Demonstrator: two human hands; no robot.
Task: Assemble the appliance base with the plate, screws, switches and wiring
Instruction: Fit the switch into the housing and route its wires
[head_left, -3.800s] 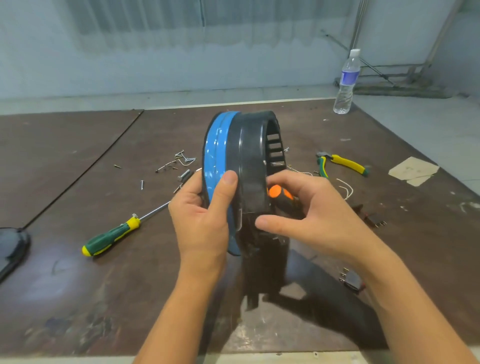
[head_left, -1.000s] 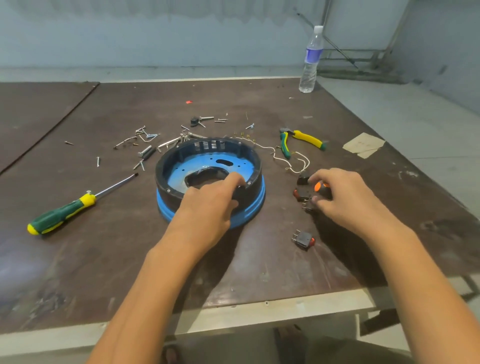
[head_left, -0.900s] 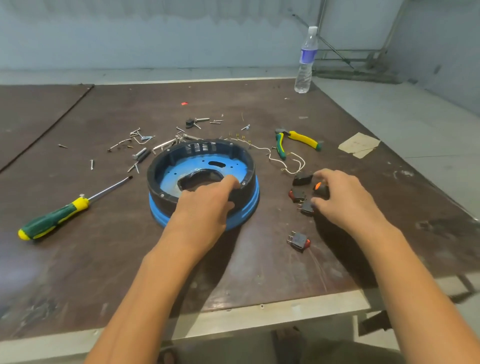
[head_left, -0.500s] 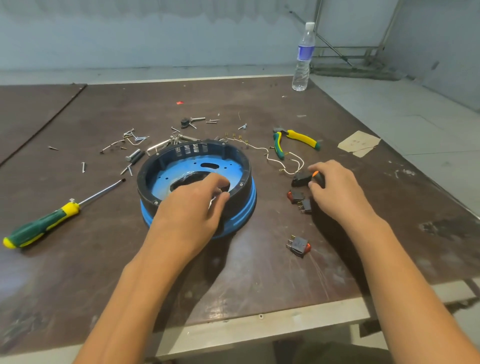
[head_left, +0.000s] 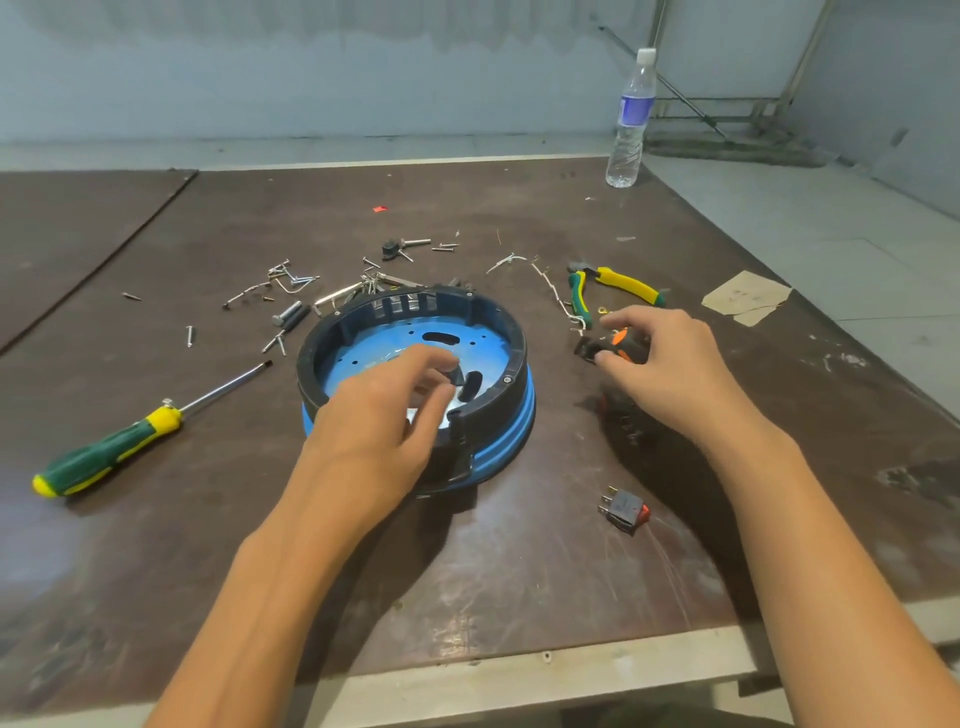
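One round appliance base (head_left: 515, 358) sits flat near the middle of the brown table (head_left: 519, 571), its black ring open side up and the blue plate (head_left: 374, 340) lying inside it. The left hand (head_left: 374, 423) reaches over the near rim with its fingers loosely bent above the plate; they are blurred, so I cannot tell whether they pinch anything. Just to the right of the base, the right hand (head_left: 670, 364) pinches an orange-buttoned switch (head_left: 615, 343) between thumb and fingertips, lifted a little off the table. A red-buttoned switch (head_left: 626, 509) lies by itself nearer the table's front edge, prongs pointing left. Behind the base are loose screws (head_left: 189, 336) and other small metal bits, and a thin wire (head_left: 553, 288) trails toward the green and yellow pliers (head_left: 613, 288). A screwdriver (head_left: 109, 452) with a green and yellow handle lies well off to the left. A cardboard scrap (head_left: 745, 299) rests at the right edge, and a water bottle (head_left: 631, 119) stands upright at the far corner.
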